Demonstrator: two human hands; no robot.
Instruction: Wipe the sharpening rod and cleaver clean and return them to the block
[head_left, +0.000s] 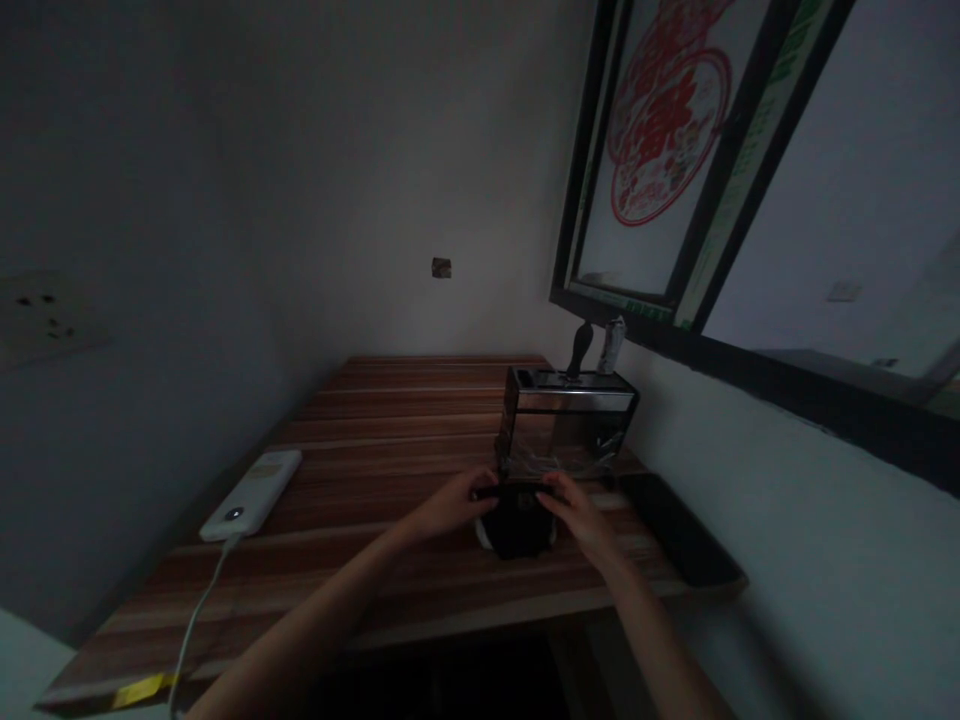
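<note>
A small, dark item that looks like black cloth [517,525] is held near the front edge of the wood-grain table. It has a band along its top, a faint round mark near the upper right and pale patches at its lower sides; its exact kind is too dim to tell. My left hand [454,503] pinches its upper left corner. At the upper right corner, my right hand [576,507] grips it with closed fingers. Just behind both hands stands a shiny box-shaped holder [574,420], with a dark handle [580,348] sticking up from its top.
A white power bank-like device [253,495] with a cable [196,610] lies on the table [397,440] at left. To the right rests a flat black object [679,530]. Walls close in the back and sides; a dark window frame [645,320] slopes along the right.
</note>
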